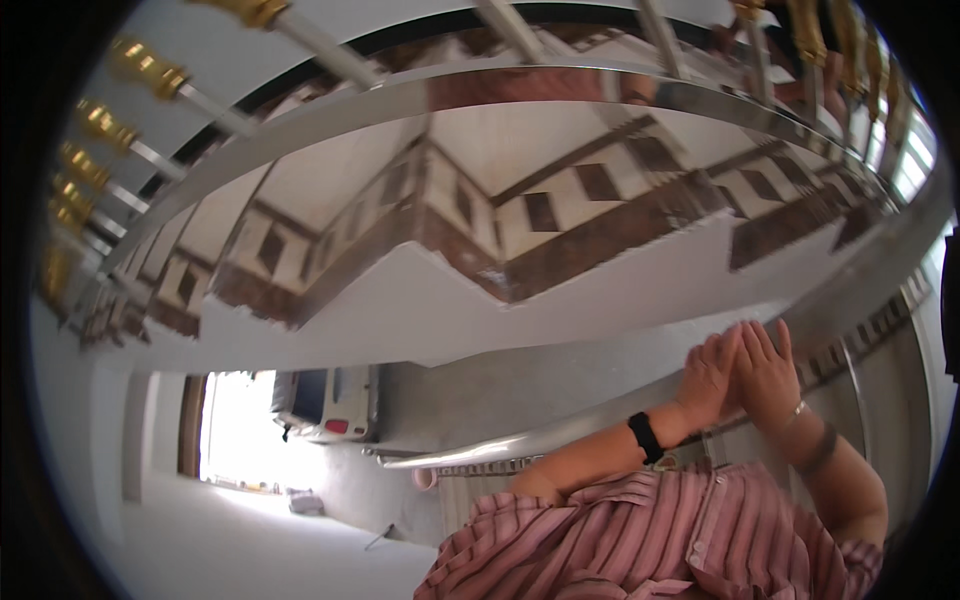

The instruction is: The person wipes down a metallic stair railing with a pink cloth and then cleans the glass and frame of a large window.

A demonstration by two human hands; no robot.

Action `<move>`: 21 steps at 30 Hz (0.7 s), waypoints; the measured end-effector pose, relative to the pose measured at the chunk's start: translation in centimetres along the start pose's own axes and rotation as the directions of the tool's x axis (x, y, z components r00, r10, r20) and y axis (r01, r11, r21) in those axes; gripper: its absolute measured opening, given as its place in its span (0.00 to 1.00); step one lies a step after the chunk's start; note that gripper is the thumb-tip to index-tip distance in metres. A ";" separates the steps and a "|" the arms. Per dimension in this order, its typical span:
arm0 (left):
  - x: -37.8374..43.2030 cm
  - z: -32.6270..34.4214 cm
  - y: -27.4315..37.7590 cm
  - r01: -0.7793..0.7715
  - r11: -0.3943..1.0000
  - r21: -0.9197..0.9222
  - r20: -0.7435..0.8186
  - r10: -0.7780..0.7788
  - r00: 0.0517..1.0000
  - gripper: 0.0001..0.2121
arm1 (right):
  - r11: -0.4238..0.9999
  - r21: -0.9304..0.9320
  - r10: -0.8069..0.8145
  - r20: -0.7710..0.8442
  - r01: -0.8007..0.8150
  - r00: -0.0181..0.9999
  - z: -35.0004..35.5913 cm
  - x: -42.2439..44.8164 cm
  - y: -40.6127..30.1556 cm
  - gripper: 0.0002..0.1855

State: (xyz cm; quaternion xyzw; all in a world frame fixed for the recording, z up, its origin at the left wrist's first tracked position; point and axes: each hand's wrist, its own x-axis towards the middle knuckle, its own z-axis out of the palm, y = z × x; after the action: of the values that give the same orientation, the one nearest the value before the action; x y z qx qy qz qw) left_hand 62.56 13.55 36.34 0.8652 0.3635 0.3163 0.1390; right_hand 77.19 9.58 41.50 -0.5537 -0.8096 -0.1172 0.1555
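Note:
My left hand point(706, 384), with a black band on its wrist, is raised in front of my pink striped shirt. Its fingers are partly bent, and its inner side is hidden. Touching or overlapping it is my right hand point(765, 373), with a light bracelet at the wrist and its fingers extended and slightly spread. Nothing shows in the right hand. Both hands are over or beside a shiny metal handrail point(510, 442); whether they touch it cannot be told.
Metal balusters with gold-coloured fittings point(150, 69) line the top and left. A polished metal rail point(517, 84) curves above patterned stair tiles point(585, 225). Far below, a parked vehicle point(330, 405) stands by a bright doorway point(232, 427). Part of another person shows at the upper right.

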 end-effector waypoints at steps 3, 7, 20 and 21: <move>2.9 0.8 1.5 -0.086 0.995 -0.050 0.031 0.088 0.996 0.43 | 1.000 -0.003 0.028 0.022 -0.027 0.999 -2.2 -0.6 2.6 0.29; 5.1 0.4 2.3 -0.093 0.988 -0.125 0.078 0.103 0.992 0.50 | 0.999 -0.007 0.031 -0.023 -0.031 0.999 -3.0 -0.3 4.6 0.29; 16.1 5.3 10.0 -0.343 0.938 -0.046 0.026 0.344 0.939 0.54 | 0.949 -0.112 0.273 -0.182 -0.296 0.945 -7.6 -3.3 14.4 0.31; 16.9 5.4 10.7 -0.312 0.949 -0.048 0.057 0.314 0.948 0.54 | 0.944 -0.117 0.283 -0.195 -0.309 0.939 -8.0 -3.4 15.2 0.31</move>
State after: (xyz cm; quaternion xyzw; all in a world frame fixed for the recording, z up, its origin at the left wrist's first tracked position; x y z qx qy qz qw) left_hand 80.91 18.13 44.75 0.9187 0.2110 0.3133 0.1151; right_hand 93.53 9.21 47.84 -0.6667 -0.6893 -0.1996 0.2012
